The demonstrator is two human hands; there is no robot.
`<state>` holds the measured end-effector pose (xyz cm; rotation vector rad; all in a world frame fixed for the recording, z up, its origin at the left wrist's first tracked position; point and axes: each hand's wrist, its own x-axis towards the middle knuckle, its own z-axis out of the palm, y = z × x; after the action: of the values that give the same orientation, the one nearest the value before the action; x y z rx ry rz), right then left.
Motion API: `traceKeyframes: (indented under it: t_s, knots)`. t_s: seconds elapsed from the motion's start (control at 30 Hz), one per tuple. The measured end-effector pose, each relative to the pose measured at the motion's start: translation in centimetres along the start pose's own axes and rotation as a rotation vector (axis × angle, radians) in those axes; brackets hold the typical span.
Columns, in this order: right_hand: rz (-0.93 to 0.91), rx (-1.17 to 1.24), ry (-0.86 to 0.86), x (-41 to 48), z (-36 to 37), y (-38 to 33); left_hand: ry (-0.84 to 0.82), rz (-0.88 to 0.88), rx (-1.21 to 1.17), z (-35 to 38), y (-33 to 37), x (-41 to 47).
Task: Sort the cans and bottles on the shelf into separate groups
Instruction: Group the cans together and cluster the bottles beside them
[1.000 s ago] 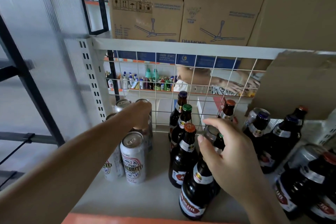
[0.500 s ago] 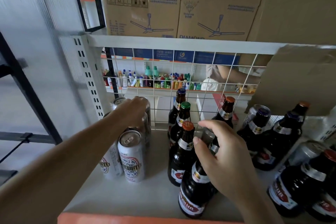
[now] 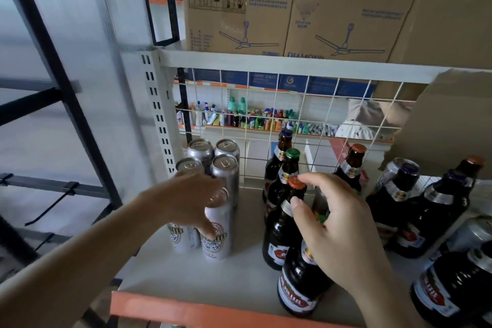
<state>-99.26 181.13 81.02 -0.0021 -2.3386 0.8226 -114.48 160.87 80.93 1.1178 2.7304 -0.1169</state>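
Observation:
Several silver cans (image 3: 225, 168) stand grouped at the shelf's (image 3: 239, 271) left end. My left hand (image 3: 191, 202) hovers over the front can (image 3: 217, 245), fingers spread and thumb touching its side. Dark brown bottles (image 3: 282, 157) stand in a row mid-shelf, one with an orange cap (image 3: 296, 182). Just right of that cap, my right hand (image 3: 338, 229) curls its fingers around a can (image 3: 320, 209) standing between the bottles; most of that can is hidden. More bottles (image 3: 447, 208) and cans (image 3: 390, 170) are mixed at the right.
A white wire grid (image 3: 306, 114) closes the shelf's back. A perforated post (image 3: 159, 114) stands at the left. The shelf has an orange front edge (image 3: 213, 311). Cardboard fan boxes (image 3: 237, 8) sit on the shelf above. A cardboard sheet (image 3: 447, 128) leans at the right.
My left hand has come off the rear can and drawn back to the front can. My right hand has closed in around the can between the bottles.

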Motion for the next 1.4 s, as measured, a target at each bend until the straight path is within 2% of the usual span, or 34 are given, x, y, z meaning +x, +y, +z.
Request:
traceKeyframes:
  t_s: [0.13, 0.6, 0.73, 0.83, 0.93, 1.0, 1.07, 1.17, 1.27, 1.4]
  knots:
    - [-0.011, -0.004, -0.025, 0.0, 0.6, -0.7, 0.103, 0.012, -0.036, 0.2, -0.1, 0.7]
    - [0.013, -0.027, -0.008, -1.5, 0.0, -0.9, 0.26, 0.015, -0.253, 0.9, -1.5, 2.9]
    - [-0.064, -0.021, 0.035, -1.7, 1.4, -2.5, 0.394, -0.005, -0.285, 2.3, -2.1, 2.1]
    - [-0.107, 0.036, -0.03, -1.5, 3.1, -4.2, 0.54, -0.133, -0.439, 3.0, -2.3, -0.1]
    - [-0.023, 0.043, -0.272, -0.9, 5.9, -5.1, 0.656, -0.369, -0.666, 4.8, -3.2, -2.9]
    - [0.097, 0.03, -0.362, -0.1, 8.4, -4.8, 0.635, -0.484, -0.786, 6.9, -4.1, -4.0]
    - [0.22, 0.006, -0.389, 0.9, 11.2, -4.3, 0.504, -0.548, -0.947, 9.3, -4.8, -4.3]
    - [0.337, -0.024, -0.294, 2.2, 14.6, -3.5, 0.374, -0.566, -1.134, 11.5, -5.1, -3.8]
    - [0.413, 0.015, -0.295, 2.8, 16.4, -3.0, 0.383, -0.513, -1.191, 12.4, -4.9, -2.7]
    - [0.423, 0.065, -0.261, 2.6, 17.3, -2.0, 0.406, -0.459, -1.271, 12.4, -4.2, -1.4]
